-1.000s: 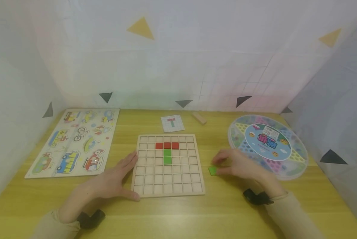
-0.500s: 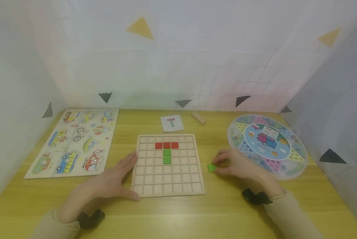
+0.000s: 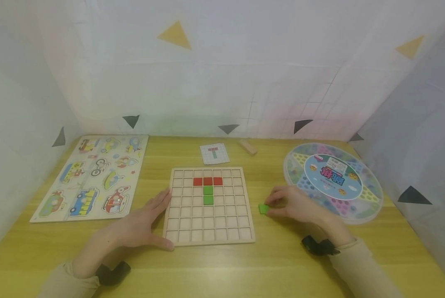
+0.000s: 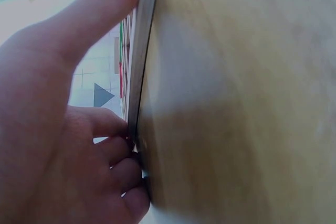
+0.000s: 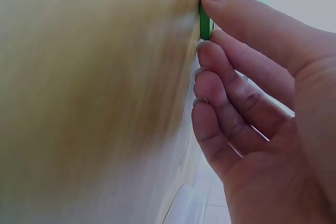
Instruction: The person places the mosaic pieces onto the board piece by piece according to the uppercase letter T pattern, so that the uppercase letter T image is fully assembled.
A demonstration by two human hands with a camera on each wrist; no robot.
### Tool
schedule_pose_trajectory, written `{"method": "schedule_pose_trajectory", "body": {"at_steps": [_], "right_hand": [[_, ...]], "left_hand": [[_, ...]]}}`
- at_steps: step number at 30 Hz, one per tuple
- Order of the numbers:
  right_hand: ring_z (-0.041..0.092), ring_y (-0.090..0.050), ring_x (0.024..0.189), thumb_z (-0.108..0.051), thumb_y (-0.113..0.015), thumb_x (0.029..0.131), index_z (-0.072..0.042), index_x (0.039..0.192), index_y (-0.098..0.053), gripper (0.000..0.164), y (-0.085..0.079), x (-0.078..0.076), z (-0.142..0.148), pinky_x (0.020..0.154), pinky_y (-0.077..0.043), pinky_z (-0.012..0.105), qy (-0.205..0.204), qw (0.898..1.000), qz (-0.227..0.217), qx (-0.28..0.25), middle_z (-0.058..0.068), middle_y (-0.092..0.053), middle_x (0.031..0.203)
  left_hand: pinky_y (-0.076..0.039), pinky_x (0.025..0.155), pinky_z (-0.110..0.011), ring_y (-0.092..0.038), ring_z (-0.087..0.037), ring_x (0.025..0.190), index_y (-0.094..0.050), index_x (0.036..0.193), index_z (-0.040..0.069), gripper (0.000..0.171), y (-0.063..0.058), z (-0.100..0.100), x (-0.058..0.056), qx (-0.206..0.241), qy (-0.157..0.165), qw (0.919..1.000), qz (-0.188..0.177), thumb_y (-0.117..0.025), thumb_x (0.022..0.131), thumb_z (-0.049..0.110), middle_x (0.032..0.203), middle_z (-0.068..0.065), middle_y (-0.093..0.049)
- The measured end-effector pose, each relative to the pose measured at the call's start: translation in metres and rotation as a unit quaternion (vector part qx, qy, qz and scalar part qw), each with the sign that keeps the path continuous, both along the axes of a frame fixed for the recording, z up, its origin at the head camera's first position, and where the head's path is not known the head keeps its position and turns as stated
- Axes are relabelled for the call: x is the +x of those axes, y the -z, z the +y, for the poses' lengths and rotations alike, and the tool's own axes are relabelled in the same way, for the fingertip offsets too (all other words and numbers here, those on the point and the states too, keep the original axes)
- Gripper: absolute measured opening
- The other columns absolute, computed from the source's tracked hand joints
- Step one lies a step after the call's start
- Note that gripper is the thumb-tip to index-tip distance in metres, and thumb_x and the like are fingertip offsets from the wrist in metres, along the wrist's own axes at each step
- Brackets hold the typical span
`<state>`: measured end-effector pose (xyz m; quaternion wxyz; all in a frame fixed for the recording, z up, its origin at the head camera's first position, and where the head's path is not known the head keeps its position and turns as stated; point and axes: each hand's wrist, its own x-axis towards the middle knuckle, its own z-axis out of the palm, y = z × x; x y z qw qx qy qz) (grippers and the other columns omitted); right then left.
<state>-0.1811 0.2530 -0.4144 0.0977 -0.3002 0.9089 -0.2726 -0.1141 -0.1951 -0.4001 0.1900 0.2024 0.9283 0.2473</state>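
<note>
A wooden grid board (image 3: pixel 231 234) lies flat on the table in the head view. Its cells hold a row of three red tiles (image 3: pixel 208 181), with two green tiles (image 3: pixel 208 195) in a column beneath the middle one. My left hand (image 3: pixel 144 223) rests against the board's left side, fingers spread, thumb at the near left corner; the left wrist view shows the thumb and fingers along the board's edge (image 4: pixel 142 51). Right of the board, my right hand (image 3: pixel 295 205) pinches a loose green square tile (image 5: pixel 206 22) between thumb and index finger, at the table surface.
Behind the board lie a paper card (image 3: pixel 215 154) with a red and green T pattern and a small wooden block (image 3: pixel 247 147). A vehicle picture puzzle (image 3: pixel 95 178) lies at left, a round board game (image 3: pixel 334 178) at right. Fabric walls enclose the table.
The pinched green tile has shifted and turned slightly, a little away from me and to the left, mostly in the first half second. The left hand and board stay put.
</note>
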Motion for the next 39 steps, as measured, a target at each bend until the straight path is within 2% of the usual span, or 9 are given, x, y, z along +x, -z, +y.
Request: {"method": "schedule_pose_trajectory", "body": {"at_steps": [23, 25, 32, 39], "right_hand": [[0.004, -0.063, 0.085, -0.028, -0.083, 0.082, -0.022, 0.095, -0.079, 0.015, -0.002, 0.001, -0.003, 0.079, -0.056, 0.024, 0.002, 1.000, 0.003, -0.015, -0.014, -0.068, 0.092], [0.004, -0.064, 0.085, -0.027, -0.084, 0.082, -0.021, 0.094, -0.079, 0.015, -0.005, 0.002, -0.003, 0.079, -0.056, 0.024, 0.007, 1.000, 0.005, -0.021, -0.013, -0.069, 0.092], [0.011, -0.066, 0.082, -0.015, -0.085, 0.080, -0.015, 0.092, -0.078, 0.014, -0.022, 0.006, -0.005, 0.076, -0.059, 0.034, 0.011, 0.997, 0.021, -0.073, -0.008, -0.070, 0.088], [0.009, -0.067, 0.084, -0.020, -0.084, 0.082, -0.017, 0.095, -0.077, 0.015, -0.025, 0.004, -0.011, 0.076, -0.059, 0.034, 0.001, 0.998, 0.021, -0.065, -0.010, -0.071, 0.091]], "left_hand": [[-0.021, 0.117, -0.066, -0.007, -0.044, 0.152, -0.004, 0.162, 0.013, 0.134, 0.001, 0.000, -0.001, 0.001, 0.002, 1.0000, 0.000, -0.075, 0.067, 0.074, 0.169, -0.010, 0.003], [-0.021, 0.117, -0.066, -0.007, -0.044, 0.152, -0.004, 0.162, 0.013, 0.134, 0.001, 0.000, -0.001, 0.002, 0.002, 1.0000, 0.000, -0.075, 0.067, 0.074, 0.169, -0.009, 0.003], [-0.019, 0.117, -0.066, -0.007, -0.045, 0.151, -0.004, 0.162, 0.012, 0.134, -0.001, 0.002, 0.000, 0.002, -0.002, 1.0000, -0.005, -0.076, 0.066, 0.073, 0.169, -0.009, 0.005], [-0.022, 0.117, -0.065, -0.009, -0.044, 0.152, -0.006, 0.162, 0.011, 0.134, 0.000, 0.001, 0.000, -0.004, 0.001, 1.0000, 0.007, -0.076, 0.066, 0.074, 0.169, -0.010, 0.002]]}}
